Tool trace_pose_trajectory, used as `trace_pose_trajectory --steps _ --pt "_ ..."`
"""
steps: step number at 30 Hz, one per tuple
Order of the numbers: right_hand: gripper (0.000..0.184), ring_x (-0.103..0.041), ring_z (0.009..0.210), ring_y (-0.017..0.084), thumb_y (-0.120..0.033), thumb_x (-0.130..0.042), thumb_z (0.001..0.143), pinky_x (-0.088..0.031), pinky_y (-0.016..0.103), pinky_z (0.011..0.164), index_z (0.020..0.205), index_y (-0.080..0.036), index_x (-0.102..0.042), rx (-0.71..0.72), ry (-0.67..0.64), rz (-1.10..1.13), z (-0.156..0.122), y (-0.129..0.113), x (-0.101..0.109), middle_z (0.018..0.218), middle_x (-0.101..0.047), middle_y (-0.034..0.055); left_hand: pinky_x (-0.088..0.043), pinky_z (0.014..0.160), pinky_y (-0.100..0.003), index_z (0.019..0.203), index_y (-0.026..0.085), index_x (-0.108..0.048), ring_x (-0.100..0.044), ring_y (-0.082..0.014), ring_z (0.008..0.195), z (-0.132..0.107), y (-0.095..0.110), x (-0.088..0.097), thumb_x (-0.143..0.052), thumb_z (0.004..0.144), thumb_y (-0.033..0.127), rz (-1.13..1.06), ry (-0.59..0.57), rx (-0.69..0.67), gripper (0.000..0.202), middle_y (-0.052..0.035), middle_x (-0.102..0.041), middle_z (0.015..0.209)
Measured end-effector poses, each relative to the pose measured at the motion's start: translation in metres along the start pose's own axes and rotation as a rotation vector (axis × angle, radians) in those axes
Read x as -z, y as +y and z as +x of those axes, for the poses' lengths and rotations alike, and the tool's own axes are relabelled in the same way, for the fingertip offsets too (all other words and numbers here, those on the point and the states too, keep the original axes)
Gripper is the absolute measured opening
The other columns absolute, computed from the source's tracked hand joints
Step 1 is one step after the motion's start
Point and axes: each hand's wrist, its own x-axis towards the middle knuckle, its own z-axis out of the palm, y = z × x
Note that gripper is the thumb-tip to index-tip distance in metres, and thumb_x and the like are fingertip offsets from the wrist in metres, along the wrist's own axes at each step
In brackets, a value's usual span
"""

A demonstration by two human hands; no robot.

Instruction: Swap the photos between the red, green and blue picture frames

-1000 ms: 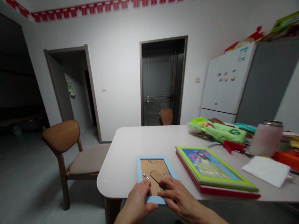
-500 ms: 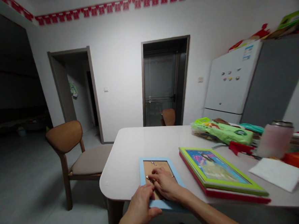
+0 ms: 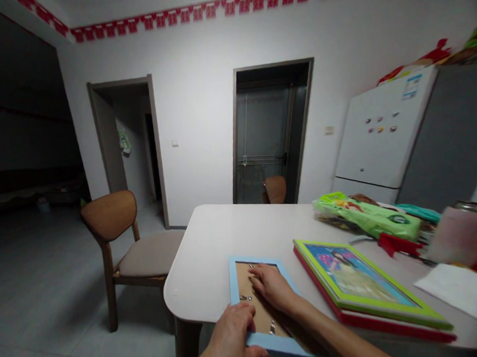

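Note:
A light-blue picture frame (image 3: 233,278) lies face down at the near edge of the white table (image 3: 221,233), its brown backing board with small metal clips showing. My left hand (image 3: 235,335) presses on the frame's near left corner, fingers curled over the edge. My right hand (image 3: 272,287) rests on the backing board near the frame's far end, fingers bent toward a clip; I cannot make out whether anything is pinched.
A green-framed picture (image 3: 363,278) sits on a red frame (image 3: 393,328) to the right. Behind are a green bag (image 3: 368,217), a pink tumbler (image 3: 460,233) and a white paper (image 3: 466,291). A wooden chair (image 3: 125,244) stands left of the table, a fridge (image 3: 385,132) at back right.
My right hand has moved from the frame's near end up the backing board to its far end. The left hand stays on the near left corner. The view has shifted left.

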Motion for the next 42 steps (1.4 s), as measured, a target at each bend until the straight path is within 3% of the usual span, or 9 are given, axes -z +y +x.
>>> trace_pose_trajectory --steps 12,19,23,26,29,32,35,39,42 --pt "0.021 -0.051 0.054 0.012 -0.033 -0.050 0.067 -0.027 0.023 0.047 0.067 -0.016 -0.062 -0.383 0.091 0.044 0.036 0.028 -0.019 0.069 -0.065 0.0067 -0.031 0.091 -0.035 0.103 0.017 -0.048 -0.045 -0.0239 0.101 -0.006 0.007 -0.003 -0.070 0.053 0.021 0.009 -0.031 0.069 0.055 -0.0085 -0.051 0.109" --pt "0.025 -0.055 0.060 0.014 -0.030 -0.043 0.069 -0.037 0.024 0.056 0.064 -0.015 -0.061 -0.259 0.200 0.228 0.026 0.024 0.006 0.067 -0.065 0.0073 -0.012 0.098 -0.050 0.105 0.017 -0.047 -0.031 -0.0296 0.117 0.011 0.019 -0.017 -0.068 0.055 0.021 0.128 -0.152 0.044 0.054 -0.0135 -0.040 0.124" --pt "0.029 -0.056 0.069 0.015 -0.034 -0.039 0.071 -0.041 0.025 0.063 0.074 -0.015 -0.061 -0.201 0.253 0.352 -0.001 0.035 0.037 0.074 -0.065 0.0058 -0.014 0.099 -0.047 0.105 0.011 -0.048 -0.026 -0.0302 0.119 0.023 0.026 -0.029 -0.060 0.056 0.009 0.150 -0.231 0.016 0.051 -0.0178 -0.036 0.127" --pt "0.033 -0.056 0.069 0.016 -0.038 -0.042 0.069 -0.042 0.025 0.058 0.086 -0.015 -0.058 -0.341 0.371 0.679 -0.030 0.045 0.052 0.078 -0.063 0.0053 -0.021 0.098 -0.042 0.110 0.007 -0.044 -0.031 -0.0303 0.116 0.023 0.028 -0.021 -0.058 0.050 0.005 0.058 -0.113 0.004 0.062 -0.0186 -0.039 0.123" --pt "0.034 -0.055 0.063 0.013 -0.037 -0.050 0.064 -0.042 0.023 0.053 0.091 -0.017 -0.054 -0.526 0.459 1.079 -0.057 0.037 0.045 0.076 -0.061 0.0041 -0.033 0.090 -0.038 0.109 0.014 -0.043 -0.046 -0.0250 0.102 0.024 0.038 -0.007 -0.053 0.059 0.013 -0.186 0.178 -0.008 0.052 -0.0108 -0.055 0.104" --pt "0.038 -0.056 0.058 0.014 -0.041 -0.051 0.065 -0.041 0.025 0.049 0.094 -0.018 -0.051 -0.613 0.241 1.406 -0.073 0.007 0.020 0.072 -0.061 0.0043 -0.039 0.083 -0.034 0.092 0.018 -0.048 -0.053 -0.0216 0.091 0.032 0.062 -0.001 -0.047 0.071 0.031 -0.591 0.442 0.009 0.024 -0.0061 -0.059 0.089" --pt "0.036 -0.058 0.063 0.016 -0.045 -0.051 0.065 -0.043 0.027 0.053 0.088 -0.017 -0.054 -0.499 0.218 1.580 -0.075 -0.018 0.011 0.072 -0.063 0.0053 -0.043 0.078 -0.032 0.087 0.018 -0.047 -0.056 -0.0204 0.085 0.045 0.089 -0.001 -0.050 0.071 0.043 -0.942 0.518 0.032 0.030 -0.0049 -0.060 0.086" --pt "0.033 -0.059 0.067 0.017 -0.038 -0.050 0.067 -0.044 0.026 0.059 0.093 -0.018 -0.054 -0.339 0.422 1.447 -0.076 0.011 0.063 0.079 -0.065 0.0034 -0.040 0.084 -0.031 0.102 0.018 -0.042 -0.053 -0.0199 0.095 0.069 0.109 -0.002 -0.062 0.063 0.038 -1.070 0.586 -0.028 0.048 -0.0055 -0.058 0.100" --pt "0.032 -0.058 0.057 0.015 -0.030 -0.043 0.068 -0.043 0.025 0.053 0.095 -0.016 -0.055 -0.500 0.406 0.982 -0.078 0.071 0.123 0.071 -0.066 0.0023 -0.040 0.085 -0.031 0.115 0.015 -0.032 -0.054 -0.0193 0.095 0.091 0.113 -0.015 -0.061 0.064 0.030 -1.127 0.465 -0.008 0.060 -0.0089 -0.056 0.105"
